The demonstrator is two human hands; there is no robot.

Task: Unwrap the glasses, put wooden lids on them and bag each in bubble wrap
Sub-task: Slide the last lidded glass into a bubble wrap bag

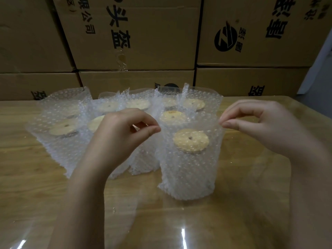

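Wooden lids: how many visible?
8. Lid in the front bag; one behind it; four across the back; two at left. The left hand may hide another.

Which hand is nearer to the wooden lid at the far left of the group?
Left. The left hand is just right of that wooden lid, pinching the front bag at its left top edge; the right hand pinches the opposite edge, farther away.

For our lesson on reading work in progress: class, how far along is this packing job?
Done: several lidded glasses stand bagged in bubble wrap behind. In hand: left hand and right hand pinch the open top of the nearest bag, its wooden lid already on. Left: no unbagged glasses are in view.
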